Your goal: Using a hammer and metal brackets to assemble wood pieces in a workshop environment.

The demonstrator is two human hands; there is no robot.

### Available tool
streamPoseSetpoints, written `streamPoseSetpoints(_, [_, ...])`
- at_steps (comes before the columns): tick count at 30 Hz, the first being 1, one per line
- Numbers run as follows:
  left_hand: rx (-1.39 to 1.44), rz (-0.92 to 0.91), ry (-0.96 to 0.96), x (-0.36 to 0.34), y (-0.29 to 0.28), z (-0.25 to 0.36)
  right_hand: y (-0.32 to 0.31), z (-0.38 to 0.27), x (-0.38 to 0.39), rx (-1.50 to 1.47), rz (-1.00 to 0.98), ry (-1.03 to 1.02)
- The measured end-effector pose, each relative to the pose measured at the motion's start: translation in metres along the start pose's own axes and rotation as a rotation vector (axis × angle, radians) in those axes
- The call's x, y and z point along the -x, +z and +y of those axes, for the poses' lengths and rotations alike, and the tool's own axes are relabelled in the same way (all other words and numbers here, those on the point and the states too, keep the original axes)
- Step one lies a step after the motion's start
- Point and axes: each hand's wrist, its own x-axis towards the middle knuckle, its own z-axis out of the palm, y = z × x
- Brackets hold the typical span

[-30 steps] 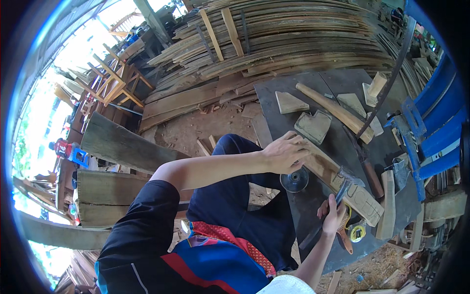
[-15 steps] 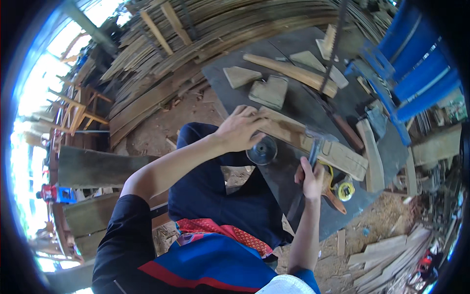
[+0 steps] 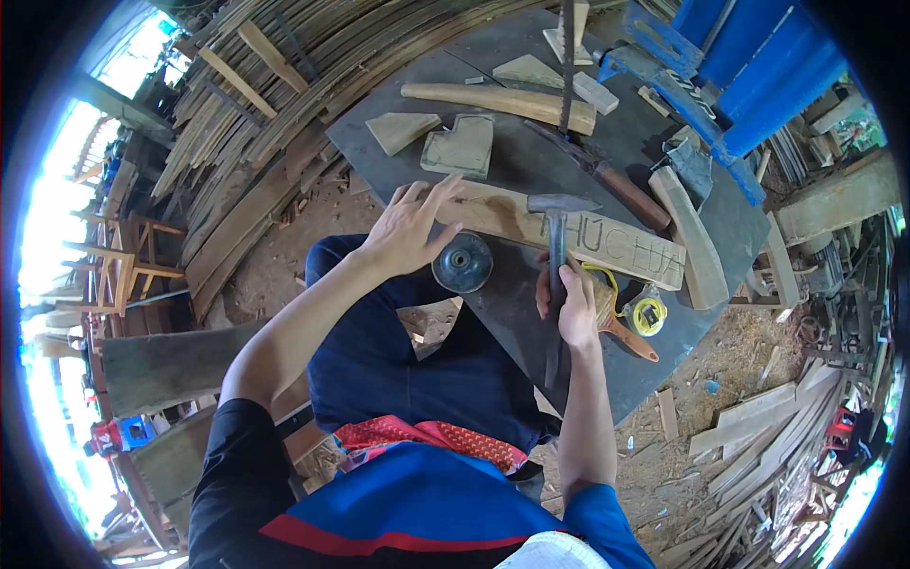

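On the dark tabletop lies a long wooden block (image 3: 621,248) with carved or drawn lettering on its upper face. My left hand (image 3: 409,228) is at the block's left end, fingers spread, the fingertips at or just over the wood; contact is hard to tell. My right hand (image 3: 574,299) grips a hammer (image 3: 555,237) by its handle, the metal head above the middle of the block. Close to that hand are a wooden-handled brush (image 3: 621,332) and a yellow tape measure (image 3: 646,315). A dark round metal disc-like object (image 3: 462,263) sits below my left hand.
Wood offcuts (image 3: 459,147), a curved wooden piece (image 3: 502,102) and a brown-handled tool (image 3: 630,194) lie across the dark tabletop (image 3: 517,322). A blue plastic chair (image 3: 749,104) stands at the far right. Stacked planks (image 3: 313,104) fill the back; scrap wood (image 3: 768,417) lies at lower right.
The view has shifted, so the table and block appear farther left and higher. My left fingers are more spread. The hammer head, blurred before, now shows sharply over the block.
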Motion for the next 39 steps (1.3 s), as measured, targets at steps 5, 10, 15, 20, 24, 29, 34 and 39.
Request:
streamPoseSetpoints(5, [0.202, 0.248, -0.097, 0.003, 0.030, -0.039, 0.030, -0.027, 0.011, 0.322, -0.046, -0.107])
streamPoseSetpoints(10, [0.450, 0.492, -0.262, 0.007, 0.051, -0.035, 0.043, -0.032, 0.002, 0.743, 0.015, -0.028])
streamPoseSetpoints(15, [0.515, 0.543, -0.256, 0.010, 0.055, -0.042, 0.064, -0.031, -0.006, 1.030, 0.121, -0.206])
streamPoseSetpoints(20, [0.428, 0.471, -0.194, 0.012, 0.060, -0.042, 0.082, -0.039, -0.016, 1.298, 0.104, -0.120])
streamPoseSetpoints(24, [0.241, 0.401, -0.150, 0.015, 0.061, -0.043, 0.097, -0.043, -0.020, 1.356, 0.198, -0.046])
streamPoseSetpoints(29, [0.255, 0.378, -0.174, 0.016, 0.064, -0.043, 0.105, -0.042, -0.020, 1.404, 0.174, -0.094])
streamPoseSetpoints(34, [0.240, 0.445, -0.164, 0.016, 0.065, -0.044, 0.106, -0.041, -0.022, 1.506, 0.184, -0.061])
streamPoseSetpoints(39, [0.254, 0.471, -0.138, 0.014, 0.065, -0.044, 0.103, -0.035, -0.016, 1.454, 0.224, -0.153])
